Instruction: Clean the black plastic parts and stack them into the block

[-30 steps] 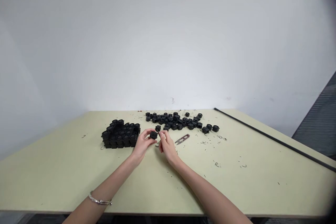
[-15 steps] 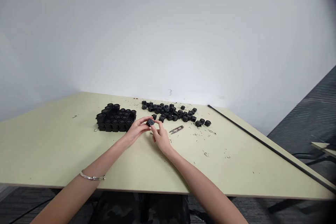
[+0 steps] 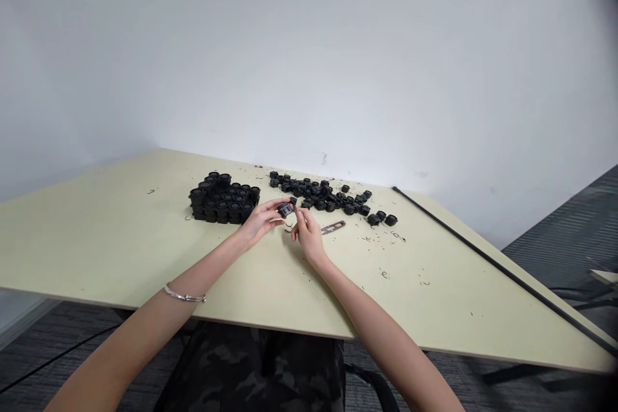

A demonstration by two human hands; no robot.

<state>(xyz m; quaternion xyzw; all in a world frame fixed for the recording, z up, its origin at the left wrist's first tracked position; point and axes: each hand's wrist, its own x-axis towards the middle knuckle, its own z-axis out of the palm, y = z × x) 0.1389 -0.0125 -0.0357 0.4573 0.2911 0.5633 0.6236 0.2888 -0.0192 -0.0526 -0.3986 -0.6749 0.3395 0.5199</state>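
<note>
My left hand (image 3: 261,220) grips a small black plastic cylindrical part (image 3: 286,210) between fingers and thumb. My right hand (image 3: 306,235) is just to its right, with thumb and forefinger drawn together at the part's edge. Whether those fingers pinch anything is too small to tell. Behind the left hand, a packed block of similar black parts (image 3: 223,203) stands in rows, some stacked. A loose scatter of black parts (image 3: 318,194) lies farther back. Small thread snips (image 3: 333,226) rest just beyond my right hand.
The pale green table (image 3: 120,238) is strewn with thin dark plastic trimmings (image 3: 381,238). A long black rod (image 3: 483,257) lies along its right edge. A bracelet (image 3: 184,297) circles my left wrist, and camouflage trousers (image 3: 255,367) show below the table edge.
The view has tilted and shifted. The black part has turned in my left hand, and my right fingertips have moved to its right edge.
</note>
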